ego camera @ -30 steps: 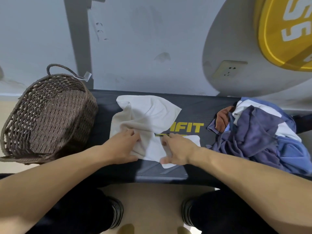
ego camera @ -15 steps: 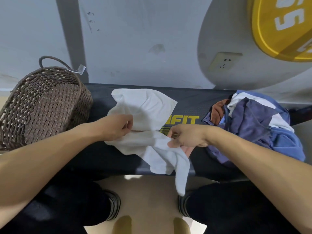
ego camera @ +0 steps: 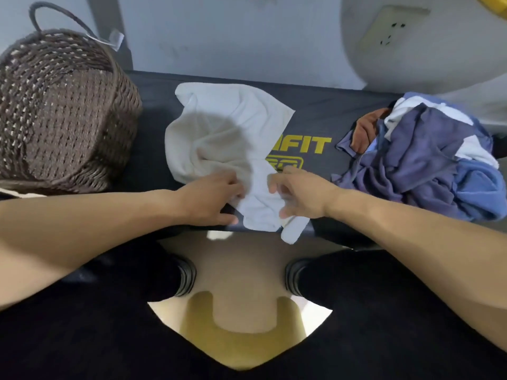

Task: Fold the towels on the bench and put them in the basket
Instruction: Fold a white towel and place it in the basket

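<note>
A white towel (ego camera: pixel 227 135) lies rumpled across the middle of the black bench (ego camera: pixel 153 105), its near corner hanging a little over the front edge. My left hand (ego camera: pixel 211 198) rests on the towel's near left part with fingers spread. My right hand (ego camera: pixel 296 193) is at the towel's near right edge, its fingers curled into the cloth. The brown wicker basket (ego camera: pixel 63 113) stands at the bench's left end with nothing seen inside it. A heap of blue, purple, white and orange towels (ego camera: pixel 428 157) lies at the right end.
A grey wall with a power socket (ego camera: pixel 389 31) rises right behind the bench. Below the front edge are my dark trouser legs, black shoes (ego camera: pixel 186 278) and a beige floor with a yellow marking (ego camera: pixel 236 335).
The towel's near part, lifted and hanging off the bench half a second ago, now lies back on the bench. Both hands have dropped to the front edge. The camera tilted downward.
</note>
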A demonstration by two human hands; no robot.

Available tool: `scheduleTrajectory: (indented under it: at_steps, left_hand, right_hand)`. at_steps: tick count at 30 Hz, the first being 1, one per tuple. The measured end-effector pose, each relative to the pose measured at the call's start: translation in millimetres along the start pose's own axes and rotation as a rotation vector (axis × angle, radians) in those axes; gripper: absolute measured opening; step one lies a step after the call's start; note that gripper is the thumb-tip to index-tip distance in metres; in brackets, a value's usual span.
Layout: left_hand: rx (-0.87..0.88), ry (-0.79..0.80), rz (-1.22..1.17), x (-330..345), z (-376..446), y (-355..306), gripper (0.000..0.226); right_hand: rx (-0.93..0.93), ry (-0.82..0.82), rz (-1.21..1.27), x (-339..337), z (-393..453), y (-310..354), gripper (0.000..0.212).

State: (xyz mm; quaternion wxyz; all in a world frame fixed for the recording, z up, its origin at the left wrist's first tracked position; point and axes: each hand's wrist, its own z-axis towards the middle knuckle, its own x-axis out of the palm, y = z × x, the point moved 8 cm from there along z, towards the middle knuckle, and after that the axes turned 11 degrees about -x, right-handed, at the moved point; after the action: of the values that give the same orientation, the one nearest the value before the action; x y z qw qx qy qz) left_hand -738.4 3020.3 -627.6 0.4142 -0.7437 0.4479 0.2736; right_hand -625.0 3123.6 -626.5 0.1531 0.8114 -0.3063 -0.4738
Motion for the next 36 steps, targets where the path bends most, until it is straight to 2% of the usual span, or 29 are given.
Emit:
scheduleTrajectory:
  at_steps: [3,5,8,10,14,18,22,24,27,30,33,36]
  left_hand:
    - [-0.024,0.015,-0.053,4,4,-3,0.049]
    - [-0.042,-0.003,-0.060,5,9,-4,0.040]
    - [-0.101,-0.057,-0.019,-1,14,-5,0.020]
    - [-0.114,-0.022,0.008,-6,18,-9,0.011]
    - [-0.098,0.165,-0.074,-16,15,-6,0.012]
    - [-0.090,0.233,-0.164,-39,-6,14,0.026]
    - [-0.135,0.313,-0.184,-36,-30,33,0.022]
    - [-0.169,0.347,-0.142,-31,-41,44,0.018]
    - [-0.213,0.362,-0.119,-29,-54,60,0.013]
    - [-0.308,0.316,-0.107,-34,-58,81,0.008]
    - [-0.407,0.093,-0.072,-58,-51,103,0.016]
    - [-0.503,-0.242,-0.216,-85,-50,119,0.016]
  right_hand:
    - [-0.014,0.008,0.050,-7,4,0,0.020]
    - [0.001,0.085,0.079,-8,5,0,0.015]
    - [0.004,0.124,0.105,-14,8,1,0.014]
    - [0.016,0.107,0.104,-22,6,-1,0.013]
    - [0.064,0.120,0.020,-36,-1,-10,0.011]
    - [0.100,0.266,-0.002,-35,-8,-6,0.016]
    - [-0.002,0.420,-0.008,-8,-8,40,0.019]
    - [-0.060,0.442,0.022,10,-6,65,0.019]
    - [-0.056,0.387,0.113,20,4,82,0.019]
    - [-0.008,0.244,0.221,7,19,80,0.011]
    - [0.069,-0.018,0.376,-19,32,68,0.007]
    - [0.129,-0.316,0.490,-44,40,52,0.022]
